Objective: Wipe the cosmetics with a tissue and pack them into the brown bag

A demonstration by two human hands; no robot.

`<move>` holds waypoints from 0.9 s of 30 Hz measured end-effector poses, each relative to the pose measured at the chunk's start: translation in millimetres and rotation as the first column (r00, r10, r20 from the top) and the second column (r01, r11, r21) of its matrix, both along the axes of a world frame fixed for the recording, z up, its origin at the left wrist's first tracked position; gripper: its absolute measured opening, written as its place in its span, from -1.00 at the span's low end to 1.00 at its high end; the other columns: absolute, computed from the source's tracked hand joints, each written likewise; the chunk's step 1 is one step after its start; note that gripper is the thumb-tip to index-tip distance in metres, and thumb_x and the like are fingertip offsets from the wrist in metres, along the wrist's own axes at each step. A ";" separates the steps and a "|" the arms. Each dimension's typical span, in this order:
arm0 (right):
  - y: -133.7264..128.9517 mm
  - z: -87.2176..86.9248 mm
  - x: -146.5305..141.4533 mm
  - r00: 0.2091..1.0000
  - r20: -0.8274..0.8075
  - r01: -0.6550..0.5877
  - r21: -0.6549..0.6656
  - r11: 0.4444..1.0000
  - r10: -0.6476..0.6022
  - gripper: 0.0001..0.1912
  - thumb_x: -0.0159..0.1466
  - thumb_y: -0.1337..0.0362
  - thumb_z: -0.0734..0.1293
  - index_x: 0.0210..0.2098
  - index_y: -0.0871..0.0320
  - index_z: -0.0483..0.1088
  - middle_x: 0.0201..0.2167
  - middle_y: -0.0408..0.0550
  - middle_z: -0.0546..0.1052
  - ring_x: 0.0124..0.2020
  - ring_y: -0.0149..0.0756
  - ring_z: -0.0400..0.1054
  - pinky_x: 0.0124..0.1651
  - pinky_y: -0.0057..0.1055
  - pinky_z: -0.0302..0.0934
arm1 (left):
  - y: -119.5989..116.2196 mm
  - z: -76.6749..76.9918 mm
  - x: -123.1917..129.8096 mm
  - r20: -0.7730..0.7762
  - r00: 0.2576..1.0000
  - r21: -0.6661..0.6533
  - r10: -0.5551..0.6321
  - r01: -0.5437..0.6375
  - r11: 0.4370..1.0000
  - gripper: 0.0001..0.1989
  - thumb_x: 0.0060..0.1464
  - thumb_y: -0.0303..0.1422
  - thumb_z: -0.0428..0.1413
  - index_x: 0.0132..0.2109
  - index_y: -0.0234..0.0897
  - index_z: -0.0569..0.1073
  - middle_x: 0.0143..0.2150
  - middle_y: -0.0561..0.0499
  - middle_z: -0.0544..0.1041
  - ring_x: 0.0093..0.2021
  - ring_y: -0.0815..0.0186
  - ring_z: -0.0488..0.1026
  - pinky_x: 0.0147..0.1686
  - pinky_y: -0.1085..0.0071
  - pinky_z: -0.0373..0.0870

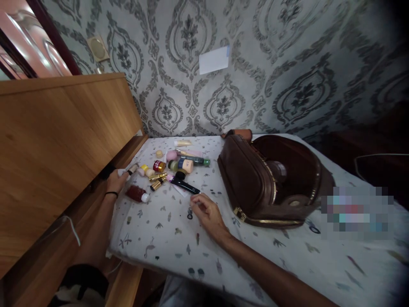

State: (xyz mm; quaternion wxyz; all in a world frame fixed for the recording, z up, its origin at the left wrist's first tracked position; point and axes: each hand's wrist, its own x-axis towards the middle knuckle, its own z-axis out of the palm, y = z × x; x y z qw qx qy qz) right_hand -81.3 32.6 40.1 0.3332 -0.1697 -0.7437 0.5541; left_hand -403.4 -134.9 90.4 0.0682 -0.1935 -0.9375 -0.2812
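Note:
At the table's left edge, my left hand (116, 182) is closed around a small white item (122, 172), mostly hidden by the fingers. A small bottle with a dark band (132, 169) lies right at its fingertips. Close by is a dark red bottle with a white cap (136, 193). My right hand (207, 213) has its fingers curled together, near the end of a black tube (185, 185); whether they grip anything is unclear. Between the hands lie gold lipstick tubes (157, 177), a red-and-gold jar (159, 166), a beige bottle with a blue band (185, 165) and a green-capped tube (196, 160).
A brown leather bag (238, 179) stands unzipped on the patterned tablecloth (172, 243), with a pale round thing (277, 169) inside. A cream tube (182, 143) lies near the wall. A wooden cabinet (70, 140) borders the left side. A blurred patch covers the right.

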 end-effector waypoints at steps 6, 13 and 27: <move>-1.7 -2.8 -0.8 0.999 -0.013 -0.038 0.000 0.999 0.038 -0.80 0.27 0.21 0.27 -0.45 0.14 0.39 -0.37 -0.07 0.46 -0.34 -0.32 0.35 -0.37 -0.44 0.21 | -21.6 13.0 20.9 -0.053 0.999 0.158 -0.011 0.019 0.987 -0.59 -0.04 -0.14 0.06 -0.11 -0.32 0.50 -0.25 -0.08 0.59 -0.20 0.13 0.52 -0.22 0.32 0.42; -5.3 -0.1 -0.4 0.996 -0.028 -0.080 0.107 0.991 0.083 -0.90 0.26 0.26 0.27 -0.31 0.13 0.41 -0.29 -0.04 0.48 -0.28 -0.29 0.40 -0.36 -0.43 0.29 | -18.8 53.5 74.0 -0.088 0.960 0.257 -0.265 0.279 0.925 -0.53 -0.04 -0.08 0.10 -0.05 -0.30 0.49 -0.27 -0.01 0.56 -0.31 0.23 0.46 -0.30 0.39 0.38; -10.9 5.1 15.5 0.992 0.087 -0.096 -0.002 0.995 0.096 -0.65 0.13 0.19 0.39 -0.11 0.17 0.39 -0.43 -0.16 0.42 -0.40 -0.31 0.26 -0.32 -0.42 0.19 | 66.5 46.5 192.9 0.125 0.464 0.376 -0.877 0.796 0.474 -0.72 0.12 -0.24 0.15 -0.04 -0.24 0.52 -0.12 -0.04 0.57 -0.08 0.16 0.48 -0.04 0.32 0.36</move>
